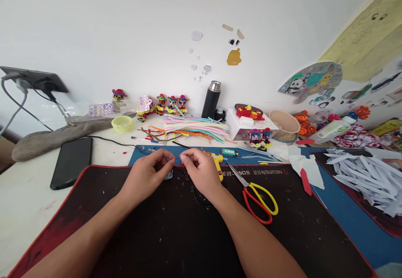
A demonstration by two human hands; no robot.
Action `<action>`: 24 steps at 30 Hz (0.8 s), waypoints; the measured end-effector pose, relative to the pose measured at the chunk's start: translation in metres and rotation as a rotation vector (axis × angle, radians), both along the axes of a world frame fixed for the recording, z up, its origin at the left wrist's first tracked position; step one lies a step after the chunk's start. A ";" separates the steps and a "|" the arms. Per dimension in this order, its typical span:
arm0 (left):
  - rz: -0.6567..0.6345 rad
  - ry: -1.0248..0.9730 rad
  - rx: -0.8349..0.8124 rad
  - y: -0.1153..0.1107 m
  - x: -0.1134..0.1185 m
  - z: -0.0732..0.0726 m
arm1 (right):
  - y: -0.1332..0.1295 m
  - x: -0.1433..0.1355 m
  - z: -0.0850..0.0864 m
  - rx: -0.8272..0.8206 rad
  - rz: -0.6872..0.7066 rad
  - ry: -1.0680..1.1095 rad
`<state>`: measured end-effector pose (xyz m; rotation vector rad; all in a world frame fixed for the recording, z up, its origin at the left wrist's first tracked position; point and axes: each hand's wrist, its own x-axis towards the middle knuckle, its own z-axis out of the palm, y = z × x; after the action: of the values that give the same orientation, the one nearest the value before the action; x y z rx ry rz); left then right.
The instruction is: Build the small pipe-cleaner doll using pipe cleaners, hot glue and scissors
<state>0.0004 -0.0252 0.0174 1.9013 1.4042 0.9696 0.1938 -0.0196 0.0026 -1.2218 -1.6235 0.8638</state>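
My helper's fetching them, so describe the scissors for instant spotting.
Start from the dark, red-edged mat nearest the person. Just right of the person's right hand, scissors lie on it; unlike the yellow tool partly behind that hand, they have one red handle loop and one yellow.

Bare forearms, bare left hand, bare right hand

A thin strand looks dark, the scissors have red and yellow handles, and the black mat has red edging
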 end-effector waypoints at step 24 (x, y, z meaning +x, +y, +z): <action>0.013 0.049 0.048 -0.002 0.001 0.003 | -0.005 -0.001 0.001 0.115 0.024 -0.192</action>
<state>0.0017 -0.0273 0.0208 1.9655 1.4342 0.9776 0.1924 -0.0245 0.0037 -1.2365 -1.8186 0.6743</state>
